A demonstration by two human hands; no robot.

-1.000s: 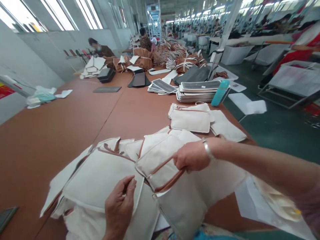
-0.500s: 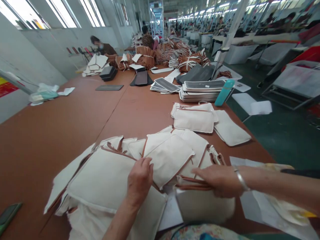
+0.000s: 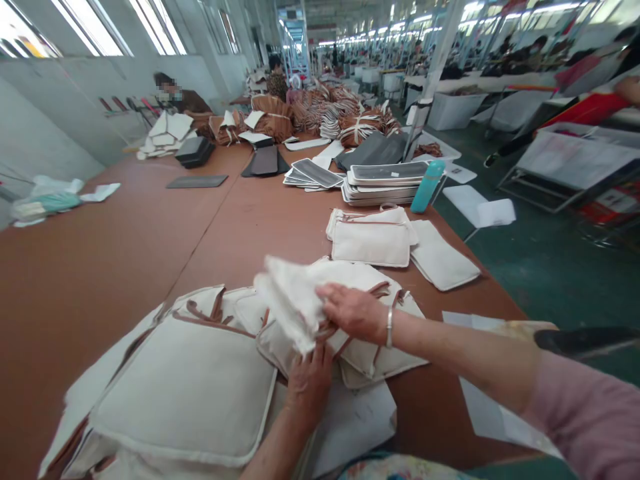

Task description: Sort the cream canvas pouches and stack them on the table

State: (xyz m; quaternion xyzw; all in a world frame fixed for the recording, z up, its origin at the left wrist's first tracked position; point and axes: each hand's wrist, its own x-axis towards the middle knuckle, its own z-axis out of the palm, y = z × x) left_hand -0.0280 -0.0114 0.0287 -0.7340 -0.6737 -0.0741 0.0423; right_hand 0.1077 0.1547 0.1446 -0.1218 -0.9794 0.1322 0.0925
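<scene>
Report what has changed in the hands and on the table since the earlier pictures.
The right hand has moved left and away from the near edge, bringing a cream piece, now blurred, up over the pile. The left hand has shifted right, close to it. More of the white sheet is uncovered. The turquoise bottle and stacked panels stayed put.

The pouches (image 3: 190,387) are cream with brown trim (image 3: 220,325), the tabletop (image 3: 125,247) reddish brown, the bottle (image 3: 429,187) turquoise, the stacked panels (image 3: 395,175) grey bordered in white, the floor (image 3: 525,280) dark green, the person's sleeve (image 3: 585,400) dusty pink, the bracelet (image 3: 389,327) silver, and the lap cloth (image 3: 395,468) a multicoloured print.
</scene>
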